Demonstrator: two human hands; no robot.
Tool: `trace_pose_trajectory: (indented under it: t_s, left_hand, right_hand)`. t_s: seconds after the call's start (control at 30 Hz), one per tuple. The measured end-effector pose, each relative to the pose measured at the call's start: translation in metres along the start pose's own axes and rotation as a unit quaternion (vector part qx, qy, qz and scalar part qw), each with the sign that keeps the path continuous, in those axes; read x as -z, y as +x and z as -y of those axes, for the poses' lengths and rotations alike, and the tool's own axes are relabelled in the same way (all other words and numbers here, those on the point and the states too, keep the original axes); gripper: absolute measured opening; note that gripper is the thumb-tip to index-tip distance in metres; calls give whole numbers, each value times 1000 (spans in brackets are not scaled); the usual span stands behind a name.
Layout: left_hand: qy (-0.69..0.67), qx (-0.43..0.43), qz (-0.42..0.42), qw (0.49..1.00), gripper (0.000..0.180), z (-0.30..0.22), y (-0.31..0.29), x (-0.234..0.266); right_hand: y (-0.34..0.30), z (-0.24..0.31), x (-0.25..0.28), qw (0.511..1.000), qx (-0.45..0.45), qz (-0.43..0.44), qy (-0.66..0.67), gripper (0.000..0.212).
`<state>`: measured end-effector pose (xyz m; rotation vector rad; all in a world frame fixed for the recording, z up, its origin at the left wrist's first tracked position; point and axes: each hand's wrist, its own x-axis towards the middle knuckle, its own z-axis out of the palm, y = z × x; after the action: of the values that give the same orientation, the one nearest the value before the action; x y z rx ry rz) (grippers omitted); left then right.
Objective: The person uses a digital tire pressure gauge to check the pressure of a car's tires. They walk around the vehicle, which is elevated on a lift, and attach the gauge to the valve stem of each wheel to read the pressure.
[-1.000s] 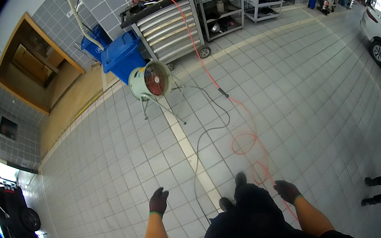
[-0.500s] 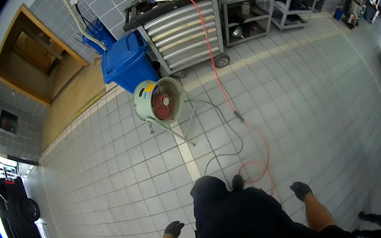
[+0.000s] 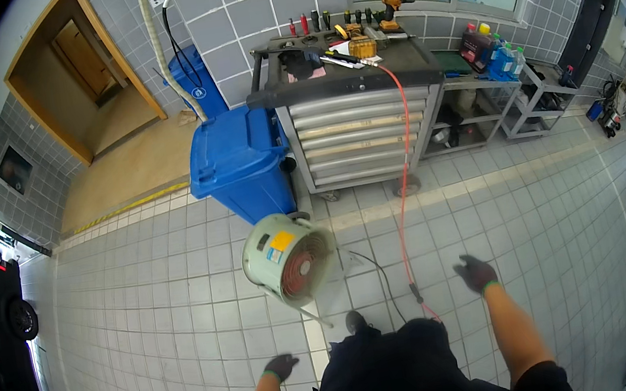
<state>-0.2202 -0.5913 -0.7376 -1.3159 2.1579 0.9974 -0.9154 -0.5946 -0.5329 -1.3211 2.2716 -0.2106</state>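
Both my hands wear dark gloves with green cuffs, and neither one touches anything. My left hand (image 3: 281, 366) hangs low beside my leg, fingers loosely extended and nothing in them. Raised further forward, my right hand (image 3: 475, 274) has its fingers apart over the tiled floor. Ahead of me on the left stands a pale green drum fan (image 3: 288, 260) with a red grille. A red hose (image 3: 406, 142) runs down from a grey tool cart (image 3: 357, 137) to a dark coupling (image 3: 415, 293) left of my right hand.
On the cart top lie a yellow box (image 3: 363, 48), an orange drill (image 3: 391, 8) and screwdrivers. A blue wheeled bin (image 3: 237, 158) stands left of it; a shelf trolley (image 3: 476, 104) with bottles stands right. A black cable (image 3: 382, 274) crosses the floor. Cars flank both sides.
The view has tilted up and come nearer the tool cart and fan. My right hand has swung forward with its fingers spreading; my legs have shifted in a step.
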Motion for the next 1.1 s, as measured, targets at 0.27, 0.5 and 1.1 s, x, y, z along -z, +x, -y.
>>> trace_pose_trajectory:
  t_s: [0.27, 0.5, 1.1]
  left_hand:
    - [-421, 120, -364, 822, 53, -115, 39, 338]
    - [-147, 288, -211, 922, 31, -95, 72, 137]
    - [-382, 361, -90, 846, 47, -222, 142, 137]
  right_hand:
    - [296, 212, 158, 991, 128, -33, -4, 77]
    - [529, 390, 221, 961, 213, -108, -136, 91]
    - [652, 531, 245, 917, 322, -193, 132, 92]
